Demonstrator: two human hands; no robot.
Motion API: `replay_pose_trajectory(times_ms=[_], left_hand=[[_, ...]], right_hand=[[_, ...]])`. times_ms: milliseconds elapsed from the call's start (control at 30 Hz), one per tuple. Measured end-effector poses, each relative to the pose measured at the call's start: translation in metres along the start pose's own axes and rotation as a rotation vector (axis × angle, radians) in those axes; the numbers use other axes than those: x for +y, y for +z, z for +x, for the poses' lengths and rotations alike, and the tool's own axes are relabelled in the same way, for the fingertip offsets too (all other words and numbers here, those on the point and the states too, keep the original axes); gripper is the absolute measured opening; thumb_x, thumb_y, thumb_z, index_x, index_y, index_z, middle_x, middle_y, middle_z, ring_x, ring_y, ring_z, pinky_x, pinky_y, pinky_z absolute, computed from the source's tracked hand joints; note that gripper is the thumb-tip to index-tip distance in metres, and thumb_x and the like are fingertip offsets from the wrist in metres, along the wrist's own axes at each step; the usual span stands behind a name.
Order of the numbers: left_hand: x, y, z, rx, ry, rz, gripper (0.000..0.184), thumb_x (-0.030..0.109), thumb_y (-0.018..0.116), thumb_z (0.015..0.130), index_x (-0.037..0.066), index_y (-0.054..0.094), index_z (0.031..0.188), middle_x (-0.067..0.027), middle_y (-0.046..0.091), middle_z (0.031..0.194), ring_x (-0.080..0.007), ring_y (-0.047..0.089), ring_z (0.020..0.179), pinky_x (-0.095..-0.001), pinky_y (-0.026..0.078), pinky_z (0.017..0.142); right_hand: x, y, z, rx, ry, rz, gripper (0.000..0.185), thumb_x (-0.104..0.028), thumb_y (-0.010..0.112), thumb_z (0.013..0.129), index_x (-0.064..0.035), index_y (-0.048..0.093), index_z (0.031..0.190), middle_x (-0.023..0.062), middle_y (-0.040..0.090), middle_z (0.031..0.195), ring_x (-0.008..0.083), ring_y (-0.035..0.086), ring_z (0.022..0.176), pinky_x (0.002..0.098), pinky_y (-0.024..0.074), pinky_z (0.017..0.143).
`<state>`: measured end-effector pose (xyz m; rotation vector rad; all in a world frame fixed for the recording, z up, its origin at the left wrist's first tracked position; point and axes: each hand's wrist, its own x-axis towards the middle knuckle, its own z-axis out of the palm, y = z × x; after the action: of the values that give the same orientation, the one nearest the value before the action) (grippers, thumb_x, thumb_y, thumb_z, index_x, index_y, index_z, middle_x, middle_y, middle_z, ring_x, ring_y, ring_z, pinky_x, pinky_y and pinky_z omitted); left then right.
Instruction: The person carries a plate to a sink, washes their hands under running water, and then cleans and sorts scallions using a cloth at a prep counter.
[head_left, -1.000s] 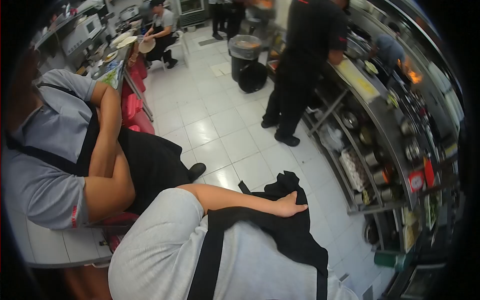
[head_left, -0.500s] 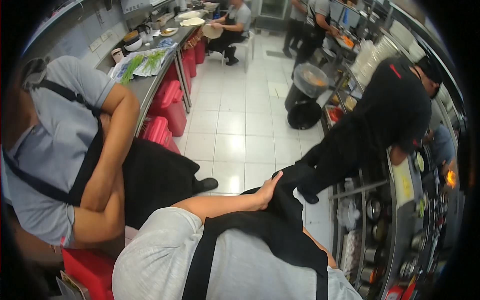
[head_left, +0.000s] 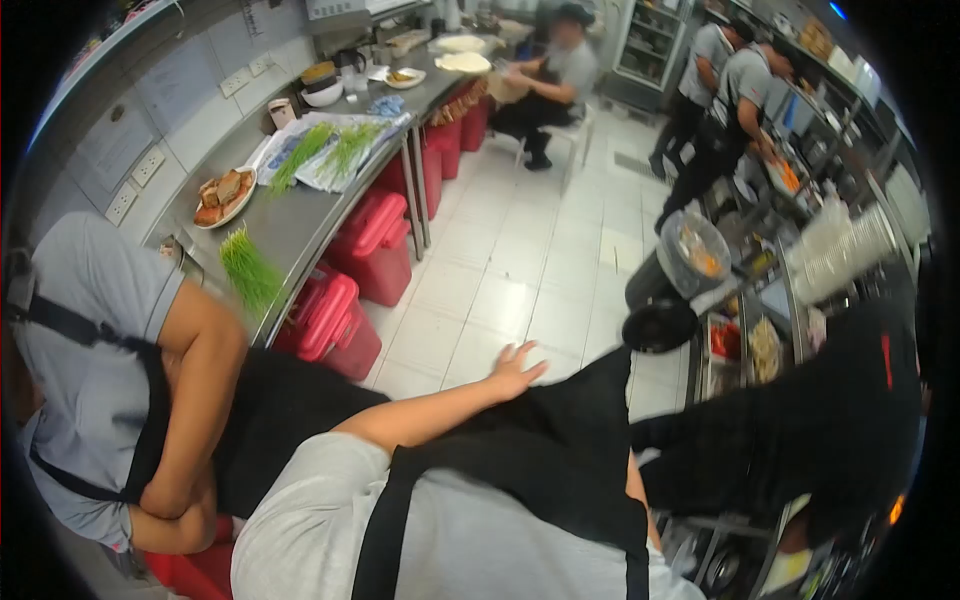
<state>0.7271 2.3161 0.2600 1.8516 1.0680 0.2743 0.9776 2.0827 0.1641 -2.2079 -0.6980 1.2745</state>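
My left hand (head_left: 517,372) is stretched out over the floor just beyond the black apron (head_left: 520,430), its fingers apart and nothing in them. The apron hangs from straps over my grey shirt and spreads forward to a raised corner at the right. My right forearm shows only as a strip beside the apron's right edge; the right hand itself is hidden behind the cloth.
A person with crossed arms (head_left: 205,390) stands close at my left. A steel counter (head_left: 320,215) holds green stalks (head_left: 250,272) and a plate of browned food (head_left: 224,197). Red bins (head_left: 370,245) stand below. A person in black (head_left: 800,410) leans at the right.
The view has swung toward the left counter. My left hand has come off the bunched apron, its fingers now spread, and the apron has opened out with its corner raised.
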Motion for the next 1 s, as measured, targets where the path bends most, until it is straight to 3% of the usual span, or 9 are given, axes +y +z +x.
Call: replay_pose_trajectory(times_ms=[167,367,467,533,600,667,767,833,1000], left_hand=[[-0.078,-0.117,0.017,0.220,-0.349,-0.052,0.057,0.052,0.058,0.080,0.014,0.054,0.123,-0.0282,0.032,0.137,-0.0385,0.025,0.132,-0.0449,0.025,0.106],[-0.158,-0.169,0.005,0.754,-0.528,-0.430,0.037,0.031,0.065,0.080,0.007,0.061,0.107,-0.0207,0.052,0.116,-0.0316,0.046,0.114,-0.0396,0.036,0.098],[-0.191,-0.205,0.014,1.011,-0.463,-0.286,0.033,0.024,0.065,0.080,0.005,0.060,0.106,-0.0187,0.053,0.113,-0.0309,0.047,0.111,-0.0392,0.037,0.096],[-0.131,-0.261,0.031,1.199,-0.476,-0.080,0.033,0.018,0.065,0.079,0.003,0.057,0.108,-0.0172,0.053,0.111,-0.0310,0.048,0.108,-0.0382,0.037,0.095],[-0.156,-0.321,0.059,1.314,-0.256,0.198,0.033,0.017,0.065,0.079,0.003,0.056,0.107,-0.0161,0.053,0.107,-0.0317,0.051,0.104,-0.0378,0.040,0.093],[-0.138,-0.389,0.098,1.317,-0.350,0.208,0.037,0.022,0.064,0.080,0.002,0.055,0.109,-0.0169,0.054,0.106,-0.0329,0.052,0.102,-0.0386,0.041,0.090],[-0.142,-0.480,0.168,1.165,-0.320,0.367,0.041,0.027,0.064,0.079,0.002,0.055,0.110,-0.0189,0.055,0.108,-0.0358,0.052,0.104,-0.0400,0.042,0.089],[-0.157,-0.526,0.221,1.077,-0.318,0.462,0.044,0.032,0.064,0.079,0.002,0.057,0.110,-0.0198,0.055,0.110,-0.0367,0.051,0.104,-0.0407,0.041,0.090],[-0.152,-0.607,0.331,0.881,-0.697,0.524,0.047,0.040,0.059,0.081,0.003,0.058,0.110,-0.0169,0.055,0.115,-0.0328,0.049,0.112,-0.0431,0.041,0.092]], right_hand=[[0.012,-0.047,0.075,-0.276,0.206,-0.427,0.026,-0.017,0.052,0.086,-0.0078,0.056,0.110,0.0088,0.060,0.086,0.0149,0.058,0.075,0.0273,0.0464,0.060],[-0.101,-0.068,0.197,-0.417,0.072,-0.687,0.026,-0.017,0.053,0.086,-0.0082,0.056,0.110,0.0086,0.060,0.086,0.0146,0.058,0.074,0.0274,0.0466,0.059],[-0.203,-0.064,0.269,-0.286,-0.020,-0.584,0.026,-0.017,0.053,0.086,-0.0083,0.056,0.110,0.0085,0.060,0.085,0.0145,0.058,0.073,0.0274,0.0467,0.058],[-0.273,-0.045,0.317,-0.094,-0.062,-0.025,0.033,-0.020,0.054,0.085,-0.0091,0.054,0.116,0.0084,0.062,0.090,0.0174,0.059,0.075,0.0293,0.0452,0.054],[-0.337,-0.035,0.347,-0.143,-0.174,0.113,0.037,-0.025,0.050,0.088,-0.0113,0.048,0.122,0.0072,0.061,0.104,0.0221,0.058,0.089,0.0385,0.0460,0.074],[-0.384,-0.025,0.371,-0.249,-0.223,0.022,0.037,-0.025,0.051,0.088,-0.0115,0.047,0.123,0.0079,0.061,0.104,0.0223,0.058,0.091,0.0387,0.0458,0.075],[-0.427,-0.009,0.389,-0.340,-0.176,-0.046,0.035,-0.023,0.057,0.086,-0.0110,0.052,0.118,0.0026,0.061,0.089,0.0141,0.057,0.073,0.0291,0.0435,0.058],[-0.414,-0.007,0.414,-0.352,-0.162,-0.054,0.035,-0.025,0.059,0.085,-0.0098,0.054,0.116,0.0044,0.062,0.086,0.0143,0.057,0.071,0.0302,0.0442,0.057],[-0.386,0.003,0.508,-0.363,-0.153,-0.267,0.035,-0.026,0.061,0.084,-0.0086,0.055,0.114,0.0066,0.063,0.082,0.0151,0.058,0.069,0.0312,0.0452,0.058]])
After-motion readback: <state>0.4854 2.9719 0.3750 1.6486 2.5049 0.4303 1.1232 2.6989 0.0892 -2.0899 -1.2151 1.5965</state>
